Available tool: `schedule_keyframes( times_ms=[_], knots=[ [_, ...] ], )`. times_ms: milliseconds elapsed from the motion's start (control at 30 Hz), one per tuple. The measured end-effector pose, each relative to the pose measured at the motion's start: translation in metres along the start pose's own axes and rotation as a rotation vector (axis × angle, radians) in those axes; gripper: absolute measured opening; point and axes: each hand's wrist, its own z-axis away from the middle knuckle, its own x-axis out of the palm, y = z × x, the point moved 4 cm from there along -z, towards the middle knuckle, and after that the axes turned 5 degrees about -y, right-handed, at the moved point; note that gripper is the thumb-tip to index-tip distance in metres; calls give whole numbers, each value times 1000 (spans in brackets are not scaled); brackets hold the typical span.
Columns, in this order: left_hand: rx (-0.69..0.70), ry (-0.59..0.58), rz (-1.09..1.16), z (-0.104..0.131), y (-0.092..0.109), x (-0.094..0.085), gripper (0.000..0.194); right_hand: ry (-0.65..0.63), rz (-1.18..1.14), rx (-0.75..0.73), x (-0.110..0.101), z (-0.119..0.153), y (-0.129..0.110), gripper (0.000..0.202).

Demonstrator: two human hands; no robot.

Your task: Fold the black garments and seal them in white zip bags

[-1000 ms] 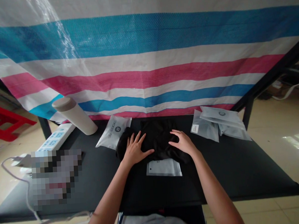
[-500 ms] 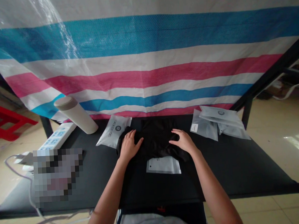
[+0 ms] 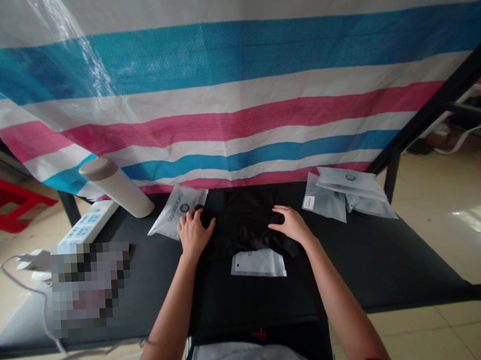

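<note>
A crumpled black cloth garment (image 3: 242, 217) lies in the middle of the black tabletop; its exact kind is hard to make out. My left hand (image 3: 195, 235) rests at the garment's left edge, fingers spread, its fingertips overlapping the filled frosted bag (image 3: 173, 213) with dark lettering. At the garment's right side is my right hand (image 3: 292, 224), thumb and fingers apart, touching or just above the fabric. Under the garment's near edge a flat frosted zip bag (image 3: 259, 264) sticks out, its far part covered.
Several frosted bags (image 3: 349, 187) lie at the back right. On the left are a white bottle (image 3: 120, 189), a power strip (image 3: 85, 225) with a plugged-in cable and a blurred-out item (image 3: 90, 284). A striped tarp (image 3: 229, 116) hangs behind the table (image 3: 382, 269).
My left hand has shifted outward toward the lettered bag, and the dark fabric that showed to its left no longer shows there. My right hand stays nearly in place. The view has shifted slightly.
</note>
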Motion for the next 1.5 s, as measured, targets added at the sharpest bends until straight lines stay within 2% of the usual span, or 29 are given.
schedule_keyframes(
  times_ms=[133, 300, 667, 867, 967, 1100, 1333, 1500],
  knots=[
    [-62, -9, -33, 0, -9, -5, 62, 4, -6, -8, -1, 0, 0, 50],
    [-89, -27, -56, -1, -14, -1, 73, 2, 6, -19, 1, 1, 2, 50],
    [-108, -70, -44, -2, -27, -5, 59, -7, 38, -29, -3, 1, 12, 50],
    [-226, -220, -30, -4, -34, -4, 62, -2, 31, -29, -8, 1, 7, 49],
    [-239, -144, 33, -5, -35, -13, 56, 53, -34, -37, -14, 0, 3, 39],
    [-267, -68, 105, -5, -39, -22, 48, 206, -85, -2, -24, 0, 10, 29],
    [-295, -169, 126, 13, -46, -18, 47, 252, -30, 112, -28, 0, 32, 28],
    [-274, -180, 90, 31, -53, -16, 49, 142, 17, 206, -24, 3, 40, 26]
  ],
)
